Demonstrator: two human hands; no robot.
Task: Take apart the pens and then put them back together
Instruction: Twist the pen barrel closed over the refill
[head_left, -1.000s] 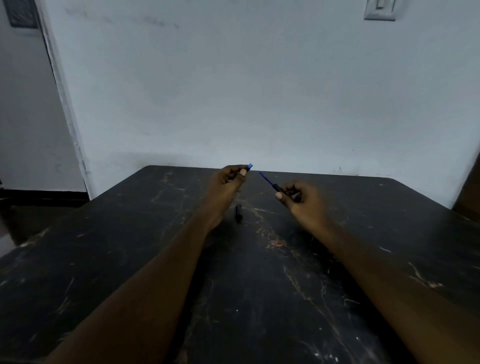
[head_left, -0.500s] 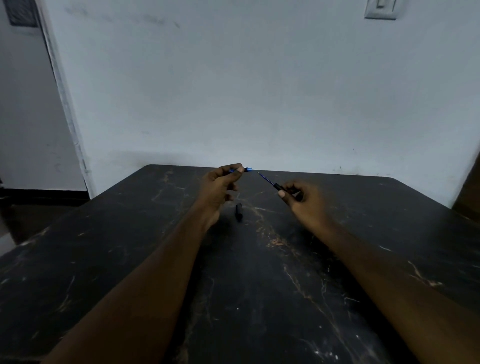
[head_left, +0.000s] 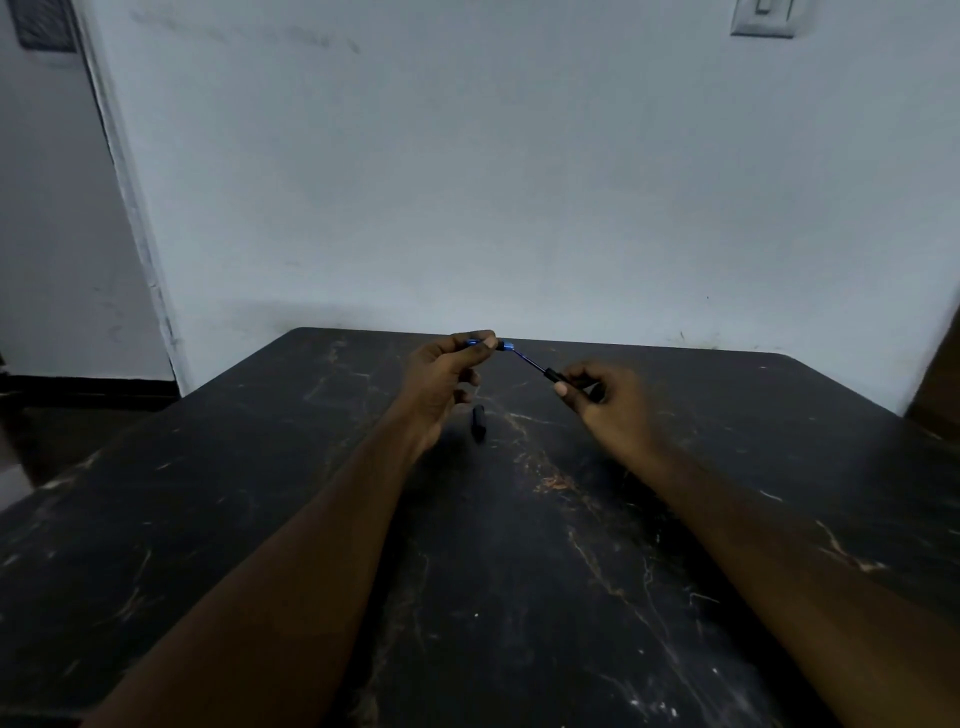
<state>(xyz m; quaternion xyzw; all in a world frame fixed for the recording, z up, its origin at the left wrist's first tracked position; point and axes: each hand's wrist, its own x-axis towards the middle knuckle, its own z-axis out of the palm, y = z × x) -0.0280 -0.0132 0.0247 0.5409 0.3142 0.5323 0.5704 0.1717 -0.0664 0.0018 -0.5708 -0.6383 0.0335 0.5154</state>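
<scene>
My left hand (head_left: 445, 379) pinches a short blue pen barrel (head_left: 503, 345) between thumb and fingertips above the far part of the black table (head_left: 260, 519). My right hand (head_left: 605, 402) grips a black pen section (head_left: 569, 380), from which a thin blue refill (head_left: 527, 360) sticks out up and left. The refill's tip meets the open end of the blue barrel. A small black pen cap (head_left: 478, 422) lies on the table below and between the two hands.
A pale wall stands right behind the table's far edge, with a light switch (head_left: 763, 18) high at the right. A doorway and dark floor lie to the left. A brown object edge (head_left: 937, 384) shows at the far right.
My left hand turned the blue barrel level and brought it toward the refill. The gap between barrel and refill tip has closed. My right hand has barely moved.
</scene>
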